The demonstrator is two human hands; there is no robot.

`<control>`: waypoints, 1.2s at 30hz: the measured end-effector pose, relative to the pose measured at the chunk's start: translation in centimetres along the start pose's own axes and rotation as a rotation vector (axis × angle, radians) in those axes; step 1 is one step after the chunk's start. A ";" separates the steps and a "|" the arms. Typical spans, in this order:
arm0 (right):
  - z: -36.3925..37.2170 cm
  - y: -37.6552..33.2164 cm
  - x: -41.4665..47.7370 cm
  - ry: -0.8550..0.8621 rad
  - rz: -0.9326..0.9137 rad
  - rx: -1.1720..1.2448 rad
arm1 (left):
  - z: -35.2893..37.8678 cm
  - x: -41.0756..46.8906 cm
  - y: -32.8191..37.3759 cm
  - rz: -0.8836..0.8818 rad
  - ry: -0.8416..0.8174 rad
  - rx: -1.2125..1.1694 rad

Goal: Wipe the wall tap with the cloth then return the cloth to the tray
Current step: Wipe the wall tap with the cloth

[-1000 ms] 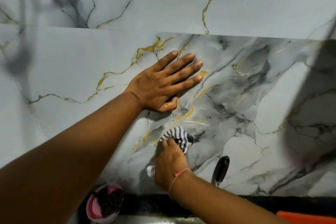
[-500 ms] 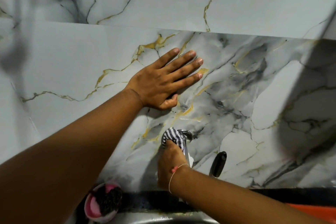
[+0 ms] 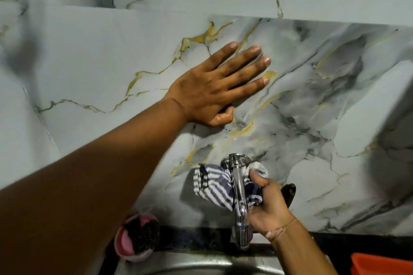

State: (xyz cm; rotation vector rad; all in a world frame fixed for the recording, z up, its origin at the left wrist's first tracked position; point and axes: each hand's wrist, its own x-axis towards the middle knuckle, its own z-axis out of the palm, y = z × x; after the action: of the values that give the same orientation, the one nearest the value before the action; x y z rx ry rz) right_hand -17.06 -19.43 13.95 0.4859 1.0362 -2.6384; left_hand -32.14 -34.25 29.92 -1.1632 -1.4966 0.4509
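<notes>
A chrome wall tap (image 3: 239, 194) sticks out of the marbled wall above the sink, its spout pointing down. A blue-and-white striped cloth (image 3: 212, 187) is wrapped behind and around the tap's neck. My right hand (image 3: 269, 205) grips the cloth on the tap's right side, fingers closed on the fabric. My left hand (image 3: 214, 87) lies flat on the wall tile above and left of the tap, fingers spread, holding nothing. An orange edge (image 3: 382, 263) at the bottom right may be the tray.
A steel sink (image 3: 190, 267) runs along the bottom edge. A pink holder with a dark scrubber (image 3: 138, 239) sits left of the tap on the black ledge. A black handle (image 3: 289, 193) leans on the wall behind my right hand.
My right hand has shifted from the tap's left and top to its right side, pulling the cloth around the neck so the chrome spout shows. The left hand stays pressed on the wall.
</notes>
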 end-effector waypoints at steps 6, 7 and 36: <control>-6.9 3.6 -2.6 -0.063 -0.104 -0.122 | 0.0 0.0 0.3 -0.010 -0.019 0.027; -6.5 3.2 -2.2 -0.078 -0.124 -0.135 | 0.0 0.0 0.2 -0.007 -0.027 0.034; 3.2 2.7 -3.2 0.179 -0.848 -2.152 | -0.1 0.1 0.0 0.002 -0.021 0.089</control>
State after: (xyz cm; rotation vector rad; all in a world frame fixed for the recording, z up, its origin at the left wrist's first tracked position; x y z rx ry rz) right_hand -13.87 -23.16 15.78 -0.3473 3.3790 -0.3170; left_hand -32.02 -34.20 30.01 -1.0929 -1.4794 0.5273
